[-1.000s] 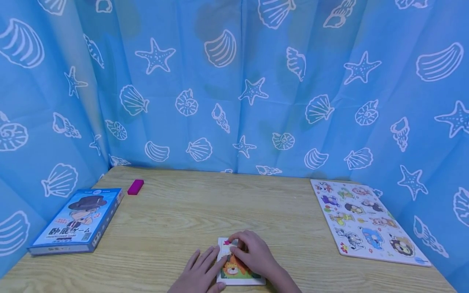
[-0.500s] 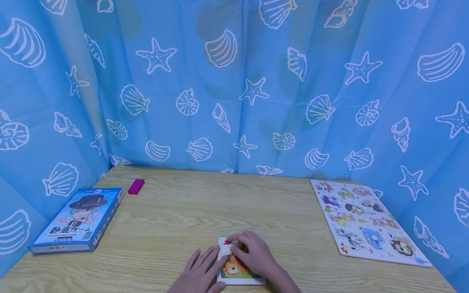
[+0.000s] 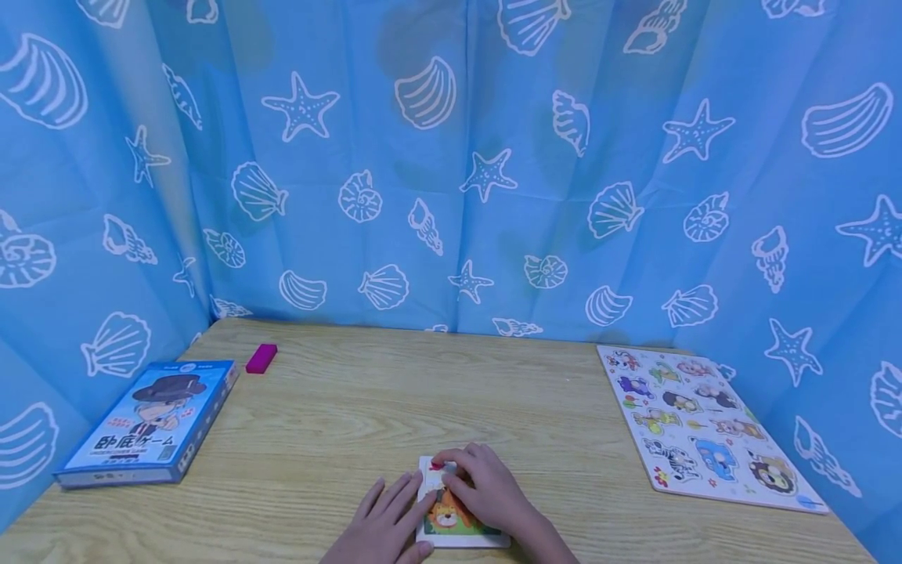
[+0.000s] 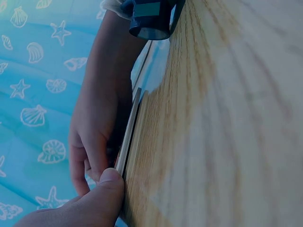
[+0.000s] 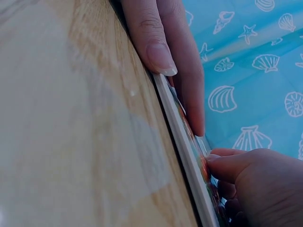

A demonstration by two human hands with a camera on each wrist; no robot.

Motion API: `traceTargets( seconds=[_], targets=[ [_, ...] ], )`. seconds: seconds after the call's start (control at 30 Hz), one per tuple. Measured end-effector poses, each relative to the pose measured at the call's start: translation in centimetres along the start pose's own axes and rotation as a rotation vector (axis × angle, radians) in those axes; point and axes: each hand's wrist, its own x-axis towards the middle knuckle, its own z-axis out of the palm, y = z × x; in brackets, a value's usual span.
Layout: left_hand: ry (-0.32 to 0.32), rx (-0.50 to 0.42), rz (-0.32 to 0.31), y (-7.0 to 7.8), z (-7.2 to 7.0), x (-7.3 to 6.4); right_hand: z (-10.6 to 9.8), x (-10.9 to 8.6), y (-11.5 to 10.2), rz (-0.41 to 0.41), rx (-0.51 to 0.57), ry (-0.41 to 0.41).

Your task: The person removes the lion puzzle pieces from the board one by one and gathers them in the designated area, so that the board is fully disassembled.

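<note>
A small picture puzzle [image 3: 458, 540] with a white border and an orange animal lies flat near the table's front edge in the head view. My left hand [image 3: 384, 521] rests along its left side with extended fingers, the index fingertip on the picture. In the left wrist view, the left thumb [image 4: 110, 176] touches the board's edge. My right hand [image 3: 486, 489] reaches over the puzzle's right side with bent fingers. Its thumb and index finger pinch at a puzzle piece [image 3: 437, 468] with a red patch near the top left; the fingers partly cover that piece.
At the left stands a blue game box [image 3: 148, 423]. A magenta block [image 3: 261, 359] lies beyond it. An animal peg board [image 3: 705, 427] rests at the right. A blue shell-print curtain [image 3: 451, 196] encloses the wooden table [image 3: 352, 392] at the back and sides.
My right index finger has shifted slightly left over the red patch on the puzzle. The left hand and the puzzle stay nearly where they were.
</note>
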Motion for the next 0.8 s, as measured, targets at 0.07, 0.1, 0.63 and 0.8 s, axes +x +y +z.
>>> traceTargets(
  seconds=[0.07,0.1,0.63,0.8],
  targets=[
    [-0.014,-0.016,-0.007,0.0,-0.07,0.04,0.02,-0.01,0.03,-0.003,0.001,-0.002],
    [-0.021,-0.02,-0.01,-0.01,-0.09,0.04,0.03,-0.02,0.05,-0.005,0.002,-0.002],
    [-0.022,-0.019,-0.012,0.01,-0.14,-0.02,0.16,-0.11,0.14,-0.03,0.018,0.037],
    [-0.009,-0.023,-0.007,0.06,-0.07,-0.07,0.27,-0.14,0.28,-0.032,0.028,0.042]
  ],
)
